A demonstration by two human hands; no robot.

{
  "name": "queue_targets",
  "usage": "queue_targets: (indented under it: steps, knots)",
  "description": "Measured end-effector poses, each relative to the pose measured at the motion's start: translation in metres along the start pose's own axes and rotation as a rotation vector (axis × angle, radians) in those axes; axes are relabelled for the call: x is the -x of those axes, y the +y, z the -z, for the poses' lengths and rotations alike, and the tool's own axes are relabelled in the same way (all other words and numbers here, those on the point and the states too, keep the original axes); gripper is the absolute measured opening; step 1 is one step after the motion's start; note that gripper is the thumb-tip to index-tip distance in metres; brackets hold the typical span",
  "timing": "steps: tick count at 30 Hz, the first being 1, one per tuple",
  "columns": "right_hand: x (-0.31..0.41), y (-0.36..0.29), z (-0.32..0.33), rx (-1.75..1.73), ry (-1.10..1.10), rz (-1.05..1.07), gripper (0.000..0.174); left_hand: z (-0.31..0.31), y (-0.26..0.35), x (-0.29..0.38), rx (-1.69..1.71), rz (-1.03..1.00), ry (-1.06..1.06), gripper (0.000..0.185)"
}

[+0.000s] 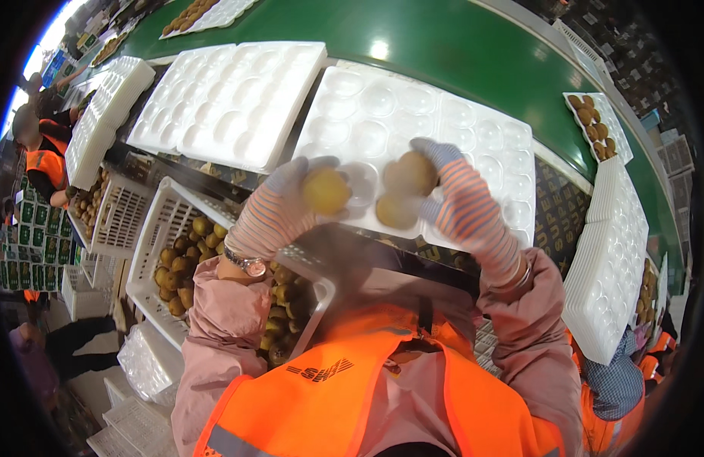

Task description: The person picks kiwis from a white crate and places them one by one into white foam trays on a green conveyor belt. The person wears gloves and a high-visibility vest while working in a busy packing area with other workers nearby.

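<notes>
My left hand (289, 197), in a striped glove, is closed round a yellowish-brown kiwifruit (326, 191) above the near left edge of a white moulded tray (483, 148). At the tray's near middle, my right hand (454, 191), gloved alike, has its fingers round a brown kiwifruit (414, 174). Another kiwifruit (396, 211) lies just below that one, partly blurred; whether the right hand also holds it I cannot tell. Most of the tray's cups show no fruit. Below my left forearm stands a white plastic crate (152, 268) with many kiwifruit (177, 274) in it.
Stacks of white trays stand to the left (232, 103) and right (609, 257). A green conveyor belt (443, 45) runs behind, bearing trays of kiwifruit (594, 128). A co-worker in an orange vest (46, 165) is at the far left, another (614, 388) at the lower right.
</notes>
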State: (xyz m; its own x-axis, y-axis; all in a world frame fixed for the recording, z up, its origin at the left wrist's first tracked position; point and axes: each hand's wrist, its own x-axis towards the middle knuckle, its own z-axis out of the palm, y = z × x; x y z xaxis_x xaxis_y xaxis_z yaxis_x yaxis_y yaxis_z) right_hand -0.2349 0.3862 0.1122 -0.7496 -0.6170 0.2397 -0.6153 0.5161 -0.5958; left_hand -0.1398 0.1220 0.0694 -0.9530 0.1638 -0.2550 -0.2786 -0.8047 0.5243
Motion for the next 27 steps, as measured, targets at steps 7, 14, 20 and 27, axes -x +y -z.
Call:
queue_targets:
  steps: [7, 14, 20, 27]
  knots:
    - [-0.072, 0.054, 0.013, 0.049, -0.221, 0.173, 0.047, 0.012, -0.006, -0.019, -0.943, -0.291, -0.005, 0.059]
    - [-0.074, 0.073, -0.006, 0.079, -0.421, 0.213, 0.072, -0.012, -0.003, -0.009, -0.589, -0.23, 0.098, 0.076]
    - [-0.063, 0.085, 0.008, 0.044, -0.199, -0.068, 0.046, -0.032, 0.002, -0.043, -0.873, -0.414, 0.178, 0.066]
    - [-0.051, 0.101, -0.008, -0.131, -0.247, 0.024, 0.046, -0.053, 0.0, -0.137, -1.398, -0.467, 0.178, 0.057]
